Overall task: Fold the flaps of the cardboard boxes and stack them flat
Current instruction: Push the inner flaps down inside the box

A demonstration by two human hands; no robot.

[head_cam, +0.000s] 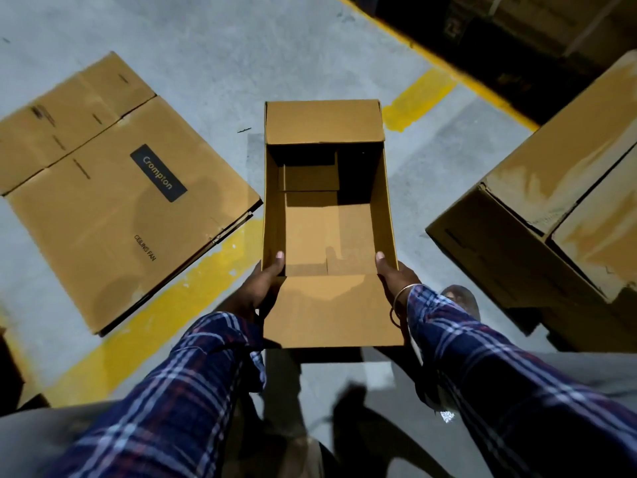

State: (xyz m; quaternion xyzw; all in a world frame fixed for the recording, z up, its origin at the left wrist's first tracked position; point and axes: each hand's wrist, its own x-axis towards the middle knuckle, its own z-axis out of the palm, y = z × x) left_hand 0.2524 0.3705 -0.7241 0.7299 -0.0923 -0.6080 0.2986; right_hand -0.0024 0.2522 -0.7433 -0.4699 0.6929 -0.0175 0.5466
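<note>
An open brown cardboard box [327,236] is held in front of me, its top open toward the camera. Its far flap [324,122] stands up and its near flap [331,312] folds out toward me. My left hand [256,288] grips the box's left wall, thumb inside the rim. My right hand [393,276] grips the right wall the same way, thumb over the edge. To the left, a flattened cardboard box [120,188] with a black "Crompton" label lies on the floor.
The floor is grey concrete [213,63] with yellow painted lines [165,305]. A stack of closed cardboard boxes [558,208] stands at the right. Dark shelving or boxes [517,36] fill the top right. My shoe [460,296] shows beside the right arm.
</note>
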